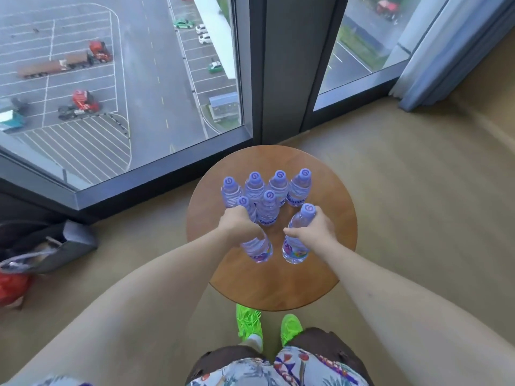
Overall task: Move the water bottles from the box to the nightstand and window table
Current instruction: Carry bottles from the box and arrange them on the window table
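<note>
Both hands, the left hand (239, 224) and right hand (314, 229), each gripped a water bottle (296, 242) over the round desk (328, 190), and lowering them could, I think, topple the crowded standing bottles (278, 185) just beyond.

Round window table (328, 190) stands just before the window frame (281, 65). On it: four water bottles (279, 185) in a row toward 12 o'clock, one bottle (268, 208) behind them at centre. Left hand (239, 228) holds a bottle (257, 247) at 7 o'clock; right hand (317, 231) holds another (296, 238) just right of it. Bag (55, 246) on floor at 9 o'clock, well apart.
</note>
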The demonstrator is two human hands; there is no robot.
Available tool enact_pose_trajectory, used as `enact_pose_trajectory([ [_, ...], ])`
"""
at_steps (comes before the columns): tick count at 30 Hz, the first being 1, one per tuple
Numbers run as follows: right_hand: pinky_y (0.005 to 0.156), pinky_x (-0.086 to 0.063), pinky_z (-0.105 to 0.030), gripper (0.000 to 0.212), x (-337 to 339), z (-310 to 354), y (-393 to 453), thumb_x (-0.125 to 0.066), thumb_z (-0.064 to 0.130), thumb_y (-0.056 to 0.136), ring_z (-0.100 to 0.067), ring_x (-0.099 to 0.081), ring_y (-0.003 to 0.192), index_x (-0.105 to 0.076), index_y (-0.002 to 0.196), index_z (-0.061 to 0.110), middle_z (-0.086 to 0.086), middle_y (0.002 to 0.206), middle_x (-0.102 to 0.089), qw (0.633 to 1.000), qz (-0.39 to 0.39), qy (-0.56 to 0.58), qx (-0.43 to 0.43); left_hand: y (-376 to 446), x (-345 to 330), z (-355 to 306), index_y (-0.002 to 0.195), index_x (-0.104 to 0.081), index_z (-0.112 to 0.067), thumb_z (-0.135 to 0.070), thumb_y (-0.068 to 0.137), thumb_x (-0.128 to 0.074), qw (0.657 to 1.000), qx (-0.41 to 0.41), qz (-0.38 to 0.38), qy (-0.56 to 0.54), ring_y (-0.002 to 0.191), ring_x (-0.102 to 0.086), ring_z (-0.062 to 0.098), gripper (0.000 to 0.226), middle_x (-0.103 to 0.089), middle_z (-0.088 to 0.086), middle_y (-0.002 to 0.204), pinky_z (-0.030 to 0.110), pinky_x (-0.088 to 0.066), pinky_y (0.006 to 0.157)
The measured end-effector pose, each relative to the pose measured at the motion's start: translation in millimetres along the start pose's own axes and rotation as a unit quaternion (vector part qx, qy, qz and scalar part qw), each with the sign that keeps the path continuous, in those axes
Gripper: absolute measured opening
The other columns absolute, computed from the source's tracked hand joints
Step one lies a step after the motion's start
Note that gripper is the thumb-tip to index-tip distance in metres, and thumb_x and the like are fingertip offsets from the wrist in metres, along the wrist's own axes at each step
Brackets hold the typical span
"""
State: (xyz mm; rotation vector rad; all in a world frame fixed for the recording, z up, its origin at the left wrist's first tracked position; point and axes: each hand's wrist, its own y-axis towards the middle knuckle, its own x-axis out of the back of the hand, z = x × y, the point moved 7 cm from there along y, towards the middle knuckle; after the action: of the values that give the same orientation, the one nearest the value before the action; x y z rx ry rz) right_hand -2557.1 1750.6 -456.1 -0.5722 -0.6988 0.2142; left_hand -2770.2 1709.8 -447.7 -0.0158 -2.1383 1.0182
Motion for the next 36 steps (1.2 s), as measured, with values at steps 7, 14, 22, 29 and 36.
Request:
enact_pose_trajectory([
  [7, 0.075, -0.048, -0.028, 0.049, -2.2, -4.3, 23.0, -0.095, 0.021, 0.064, -0.020, -0.061, 0.093, -0.061, 0.098, 0.020, 0.003, 0.097, -0.065, 0.999, 0.005, -0.051, -0.003, 21.7, -12.7, -6.3, 0.074, -0.055, -0.010, -0.030, 0.071, -0.083, 1.000, 0.006, 0.002, 0.004, 0.070, -0.063, 0.026, 0.034, -0.059, 0.008, 0.083, 0.037, -0.062, 0.068],
  [14, 0.078, -0.041, -0.024, 0.058, -8.4, 2.6, 52.5, -0.093, 0.013, 0.067, -0.017, -0.058, 0.093, -0.065, 0.118, 0.021, 0.001, 0.107, -0.065, 0.995, 0.043, -0.088, 0.036, 32.1, -20.3, -0.1, 0.073, -0.054, -0.012, -0.026, 0.071, -0.077, 0.999, 0.039, -0.023, -0.023, 0.066, -0.054, 0.020, 0.027, -0.057, 0.005, 0.082, 0.025, -0.043, 0.052],
  [22, 0.094, -0.045, -0.024, 0.058, -10.3, 15.0, 80.0, -0.086, 0.012, 0.078, -0.023, -0.061, 0.119, -0.068, 0.131, 0.027, -0.005, 0.134, -0.065, 0.988, 0.059, -0.131, 0.059, 33.3, -27.1, 6.2, 0.067, -0.045, -0.013, -0.019, 0.072, -0.069, 0.996, 0.046, -0.048, -0.060, 0.059, -0.046, 0.018, 0.025, -0.051, 0.003, 0.072, 0.024, -0.038, 0.049],
  [29, 0.085, -0.039, -0.018, 0.046, -3.8, 28.6, 97.2, -0.080, 0.006, 0.082, -0.019, -0.061, 0.103, -0.070, 0.124, 0.020, -0.006, 0.123, -0.070, 0.990, 0.021, -0.109, 0.083, 35.5, -38.6, 5.6, 0.110, -0.059, -0.019, -0.021, 0.076, -0.068, 0.996, 0.021, -0.069, -0.052, 0.090, -0.056, 0.028, 0.035, -0.054, -0.001, 0.089, 0.029, -0.044, 0.067],
  [36, 0.075, -0.037, -0.010, 0.041, -1.8, 28.1, 105.5, -0.076, 0.000, 0.084, -0.013, -0.056, 0.096, -0.072, 0.121, 0.017, -0.004, 0.122, -0.070, 0.992, 0.028, -0.080, 0.091, 38.3, -38.1, 6.3, 0.101, -0.059, -0.020, -0.020, 0.077, -0.072, 0.992, 0.026, -0.099, -0.077, 0.087, -0.061, 0.027, 0.028, -0.059, 0.001, 0.087, 0.030, -0.049, 0.065],
])
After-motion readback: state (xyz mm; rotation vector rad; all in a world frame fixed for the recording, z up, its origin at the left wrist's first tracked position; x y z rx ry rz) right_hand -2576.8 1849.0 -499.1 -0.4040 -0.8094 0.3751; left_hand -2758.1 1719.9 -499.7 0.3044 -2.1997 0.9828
